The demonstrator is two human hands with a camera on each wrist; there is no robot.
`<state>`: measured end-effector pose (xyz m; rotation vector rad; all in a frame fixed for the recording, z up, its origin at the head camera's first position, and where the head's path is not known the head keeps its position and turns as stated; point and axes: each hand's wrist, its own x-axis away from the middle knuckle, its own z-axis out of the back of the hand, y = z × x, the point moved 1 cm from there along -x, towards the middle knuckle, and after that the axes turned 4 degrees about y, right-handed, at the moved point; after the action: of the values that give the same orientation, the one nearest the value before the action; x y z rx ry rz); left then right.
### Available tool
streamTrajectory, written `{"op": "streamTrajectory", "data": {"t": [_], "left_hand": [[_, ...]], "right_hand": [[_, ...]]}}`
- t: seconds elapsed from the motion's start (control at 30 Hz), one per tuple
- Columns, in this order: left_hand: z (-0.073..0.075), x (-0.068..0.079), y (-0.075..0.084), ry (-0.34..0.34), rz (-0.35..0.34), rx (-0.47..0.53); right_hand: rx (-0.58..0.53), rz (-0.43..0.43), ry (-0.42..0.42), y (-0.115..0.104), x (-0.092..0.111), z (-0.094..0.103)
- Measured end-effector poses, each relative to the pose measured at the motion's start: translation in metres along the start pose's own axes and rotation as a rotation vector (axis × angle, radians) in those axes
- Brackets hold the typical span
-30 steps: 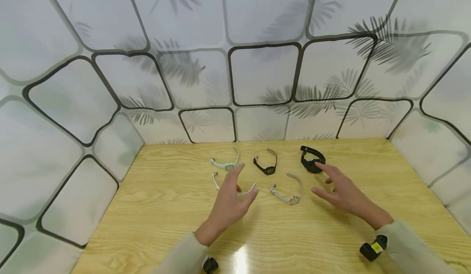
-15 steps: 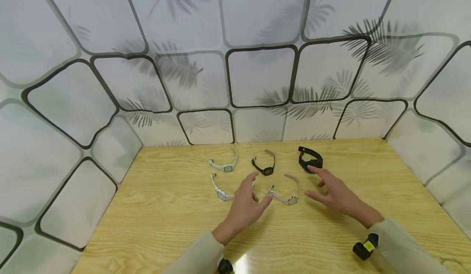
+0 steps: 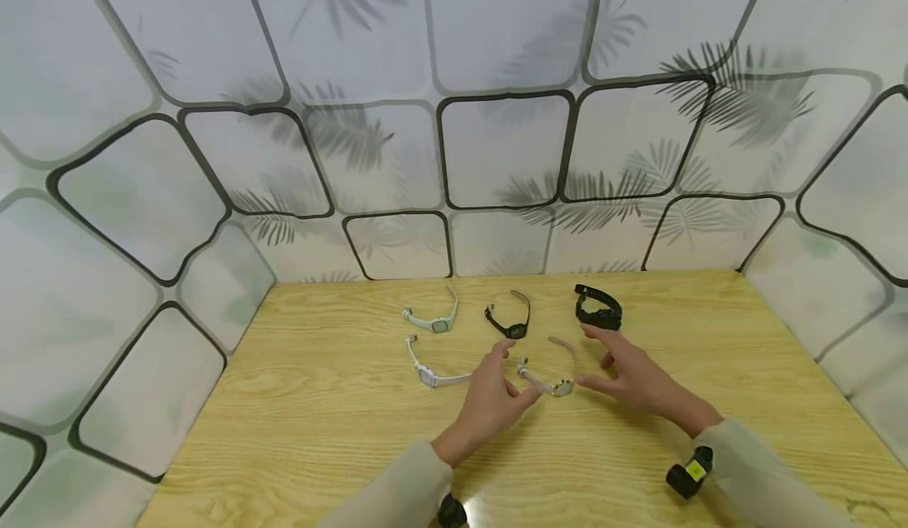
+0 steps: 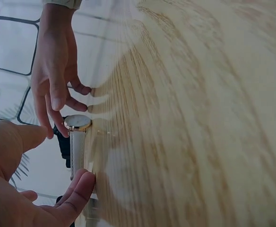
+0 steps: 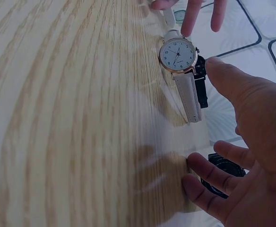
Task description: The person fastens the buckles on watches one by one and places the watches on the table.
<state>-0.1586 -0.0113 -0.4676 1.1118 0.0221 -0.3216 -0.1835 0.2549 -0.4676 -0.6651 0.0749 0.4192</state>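
Observation:
A wristwatch [image 5: 178, 54] with a round white dial, gold-coloured case and pale strap lies on the wooden table, its strap spread in a curve. In the head view my left hand [image 3: 492, 400] is just left of it, fingers parted, thumb tip overlapping the strap's near part. My right hand [image 3: 634, 374] hovers to the right, thumb tip close to the case and index fingertip just below the chunky black watch [image 3: 599, 317]. Neither hand grips anything. From the left wrist, the dial watch [image 4: 77, 122] appears between the two hands.
Left of the dial watch lies a white watch [image 3: 427, 376], its strap end partly behind my left hand. Farther back are a mint-green watch [image 3: 440, 325] and a small black watch [image 3: 517, 330]. A patterned wall [image 3: 507, 150] borders the table [image 3: 298, 402] behind and at the sides.
My left hand has moved right from over the white watch to the dial watch, uncovering the white watch's face. My right hand has shifted slightly left. The watches have stayed in place.

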Motion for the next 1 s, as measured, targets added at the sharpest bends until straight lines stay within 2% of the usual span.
{"op": "streamTrajectory", "data": {"t": [0.43,0.67,0.83,1.0], "left_hand": [[-0.012,-0.005,-0.004,0.044,0.058,-0.014],[-0.018,-0.008,-0.006,0.088,0.020,-0.038],[-0.022,-0.009,-0.007,0.091,0.009,-0.057],[-0.025,-0.011,-0.010,0.096,0.002,-0.090]], "right_hand": [[-0.004,0.024,-0.011,0.004,-0.005,-0.011],[-0.007,0.062,-0.013,0.002,-0.008,-0.016],[0.016,0.079,-0.006,0.000,-0.010,-0.019],[0.017,0.136,0.016,0.000,-0.013,-0.023]]}}
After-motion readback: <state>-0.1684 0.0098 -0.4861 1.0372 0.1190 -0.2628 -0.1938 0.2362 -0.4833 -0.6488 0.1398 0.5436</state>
